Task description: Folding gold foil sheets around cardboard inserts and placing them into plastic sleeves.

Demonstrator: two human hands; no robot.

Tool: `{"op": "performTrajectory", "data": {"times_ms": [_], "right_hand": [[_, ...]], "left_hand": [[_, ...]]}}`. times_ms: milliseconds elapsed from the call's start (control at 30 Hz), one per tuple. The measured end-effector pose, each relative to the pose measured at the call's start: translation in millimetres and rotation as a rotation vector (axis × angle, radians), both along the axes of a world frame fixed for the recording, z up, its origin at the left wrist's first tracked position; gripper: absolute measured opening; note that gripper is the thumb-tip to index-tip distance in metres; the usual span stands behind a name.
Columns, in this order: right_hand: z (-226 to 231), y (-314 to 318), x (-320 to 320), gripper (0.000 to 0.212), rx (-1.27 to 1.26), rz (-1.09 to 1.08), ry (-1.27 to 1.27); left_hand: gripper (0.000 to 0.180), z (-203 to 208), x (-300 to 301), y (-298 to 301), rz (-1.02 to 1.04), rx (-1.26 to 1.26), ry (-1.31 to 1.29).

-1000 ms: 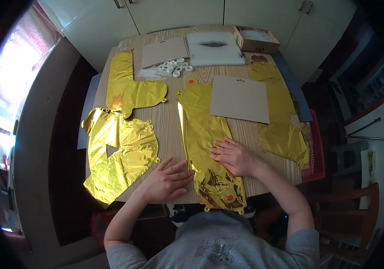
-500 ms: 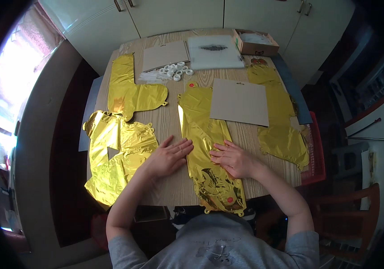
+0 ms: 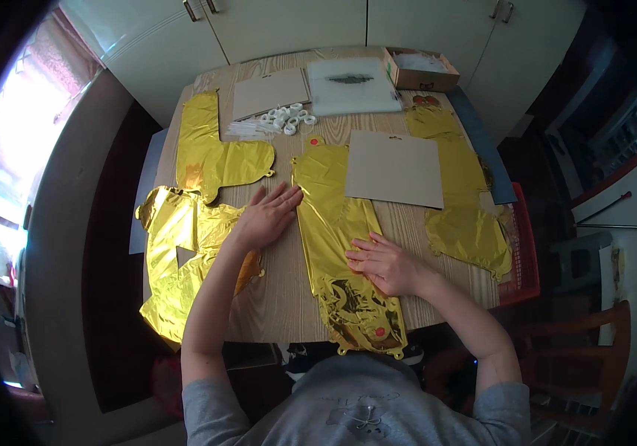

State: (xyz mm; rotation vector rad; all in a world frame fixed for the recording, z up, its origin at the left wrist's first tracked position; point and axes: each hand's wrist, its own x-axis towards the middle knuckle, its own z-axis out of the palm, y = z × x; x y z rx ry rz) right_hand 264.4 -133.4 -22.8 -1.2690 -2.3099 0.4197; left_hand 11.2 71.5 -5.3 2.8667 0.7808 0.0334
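A long gold foil balloon (image 3: 331,223), flat and uninflated, lies down the middle of the table, its near end reaching over the front edge. My left hand (image 3: 268,215) is open, fingertips on the balloon's left edge near its upper part. My right hand (image 3: 383,264) rests open, fingers stretched flat on the balloon's right side, lower down. A grey-brown cardboard sheet (image 3: 394,169) covers part of its upper right edge. Left of it lie an L-shaped gold foil balloon (image 3: 207,152) and another gold foil balloon (image 3: 173,260), partly hidden under my left forearm.
More gold foil (image 3: 463,193) spreads along the right side. At the back are another cardboard sheet (image 3: 270,94), white ribbon rolls (image 3: 290,117), white straws (image 3: 250,129), a translucent plastic pack (image 3: 353,100) and an open box (image 3: 426,78). A red basket (image 3: 525,245) stands beyond the right edge.
My left hand has slid away from me along the balloon's left edge, and the foil there looks smoother. My right hand has stayed nearly in place.
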Motion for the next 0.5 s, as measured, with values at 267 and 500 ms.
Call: {"op": "performTrajectory", "data": {"times_ms": [267, 500], "right_hand": [[4.1, -0.4, -1.6, 0.033, -0.002, 0.000, 0.010], [1.7, -1.1, -1.2, 0.031, 0.006, -0.013, 0.010]], "left_hand": [[0.051, -18.4, 4.1, 20.7, 0.102, 0.038, -0.042], [0.070, -4.2, 11.1, 12.0, 0.126, 0.082, 0.002]]}}
